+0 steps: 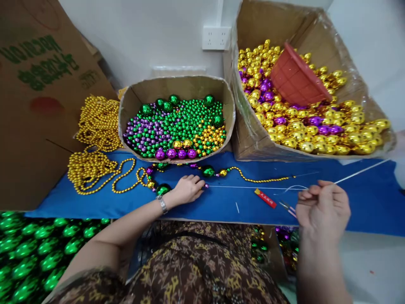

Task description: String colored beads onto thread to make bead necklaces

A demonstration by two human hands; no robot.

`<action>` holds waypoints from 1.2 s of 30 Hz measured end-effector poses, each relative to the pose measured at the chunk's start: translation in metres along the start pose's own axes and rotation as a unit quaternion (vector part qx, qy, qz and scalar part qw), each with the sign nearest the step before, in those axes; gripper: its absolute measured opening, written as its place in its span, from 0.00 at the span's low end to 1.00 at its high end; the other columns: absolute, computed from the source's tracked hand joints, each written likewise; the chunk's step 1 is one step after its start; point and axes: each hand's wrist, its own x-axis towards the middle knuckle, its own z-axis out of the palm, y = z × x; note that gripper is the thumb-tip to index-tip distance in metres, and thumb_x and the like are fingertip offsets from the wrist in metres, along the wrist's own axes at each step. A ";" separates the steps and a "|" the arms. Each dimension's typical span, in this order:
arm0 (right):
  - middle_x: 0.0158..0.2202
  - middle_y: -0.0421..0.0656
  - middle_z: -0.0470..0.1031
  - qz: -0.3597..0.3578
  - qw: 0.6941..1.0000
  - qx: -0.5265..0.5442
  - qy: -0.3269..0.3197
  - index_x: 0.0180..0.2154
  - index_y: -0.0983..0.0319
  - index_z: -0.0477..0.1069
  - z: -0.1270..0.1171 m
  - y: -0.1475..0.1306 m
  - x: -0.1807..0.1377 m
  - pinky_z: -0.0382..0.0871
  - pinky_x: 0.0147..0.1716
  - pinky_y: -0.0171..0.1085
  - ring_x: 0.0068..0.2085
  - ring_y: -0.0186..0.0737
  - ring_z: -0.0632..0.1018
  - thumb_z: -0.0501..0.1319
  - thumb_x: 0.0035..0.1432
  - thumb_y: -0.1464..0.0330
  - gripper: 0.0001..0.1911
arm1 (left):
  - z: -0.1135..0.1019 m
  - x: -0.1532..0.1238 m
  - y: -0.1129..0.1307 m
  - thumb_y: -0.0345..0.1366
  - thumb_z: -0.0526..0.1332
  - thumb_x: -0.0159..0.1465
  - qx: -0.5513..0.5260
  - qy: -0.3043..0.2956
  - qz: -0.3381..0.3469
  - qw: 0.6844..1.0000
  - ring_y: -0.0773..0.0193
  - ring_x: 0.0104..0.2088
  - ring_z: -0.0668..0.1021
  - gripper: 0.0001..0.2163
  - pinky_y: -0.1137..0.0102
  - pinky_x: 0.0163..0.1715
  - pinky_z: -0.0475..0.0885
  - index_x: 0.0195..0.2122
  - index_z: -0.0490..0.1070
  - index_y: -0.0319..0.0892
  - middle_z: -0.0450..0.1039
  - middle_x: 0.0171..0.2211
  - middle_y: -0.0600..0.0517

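Observation:
My left hand (pixel 189 188), with a metal watch on the wrist, rests on the blue cloth. Its fingers are closed on a bead strand, and a small purple bead (pixel 206 185) shows at the fingertips. From there a white thread (pixel 234 187) runs taut to my right hand (pixel 324 204), raised with fingers pinched on it; more thread trails beyond to the upper right. Behind the left hand lies the strand's run of large green beads (pixel 208 171), purple and gold ones. A chain of small gold beads (pixel 253 179) ends at a thin needle-like tip.
Thread snips (pixel 287 208) and a red-yellow packet (pixel 265 198) lie near my right hand. A cardboard box of mixed beads (pixel 177 157) stands behind, and a larger box (pixel 253 143) holds gold beads and a red basket (pixel 297 78). Gold bead chains (pixel 91 171) are heaped left.

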 end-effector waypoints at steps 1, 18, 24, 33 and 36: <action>0.19 0.34 0.68 -0.001 1.000 -0.014 -0.007 0.32 0.61 0.71 0.003 0.001 -0.004 0.63 0.18 0.28 0.20 0.28 0.66 0.70 0.50 0.58 0.15 | -0.004 -0.001 -0.001 0.41 0.58 0.65 0.008 -0.013 -0.008 1.000 0.54 0.39 0.75 0.11 0.62 0.37 0.70 0.43 0.71 0.40 0.72 0.39 0.44; 0.25 0.37 0.72 0.061 0.937 -0.169 -0.301 0.38 0.59 0.70 0.057 0.026 -0.074 0.73 0.27 0.31 0.24 0.30 0.73 0.56 0.64 0.56 0.14 | -0.047 0.052 0.044 0.42 0.60 0.65 -0.422 0.128 0.072 0.894 0.56 0.53 0.73 0.11 0.58 0.53 0.68 0.44 0.74 0.44 0.69 0.52 0.44; 0.28 0.39 0.74 0.103 0.940 -0.138 -0.295 0.38 0.60 0.70 0.055 0.035 -0.075 0.72 0.26 0.31 0.24 0.30 0.73 0.57 0.63 0.56 0.13 | -0.035 0.050 0.039 0.37 0.56 0.68 -0.389 0.133 0.102 0.906 0.60 0.50 0.73 0.08 0.63 0.51 0.69 0.35 0.72 0.41 0.73 0.46 0.46; 0.26 0.38 0.71 0.157 0.955 -0.089 -0.237 0.38 0.61 0.68 0.047 0.053 -0.074 0.69 0.24 0.30 0.24 0.30 0.72 0.58 0.62 0.56 0.15 | -0.073 0.042 0.014 0.43 0.59 0.65 -0.116 -0.050 0.184 0.975 0.60 0.37 0.75 0.12 0.68 0.37 0.70 0.29 0.72 0.41 0.73 0.36 0.47; 0.25 0.36 0.69 0.146 0.954 -0.100 -0.243 0.40 0.61 0.68 0.044 0.057 -0.079 0.69 0.25 0.31 0.24 0.31 0.72 0.56 0.64 0.56 0.14 | -0.106 0.092 -0.014 0.47 0.53 0.67 -0.134 0.048 0.087 0.986 0.63 0.30 0.73 0.16 0.69 0.34 0.68 0.32 0.72 0.41 0.71 0.29 0.49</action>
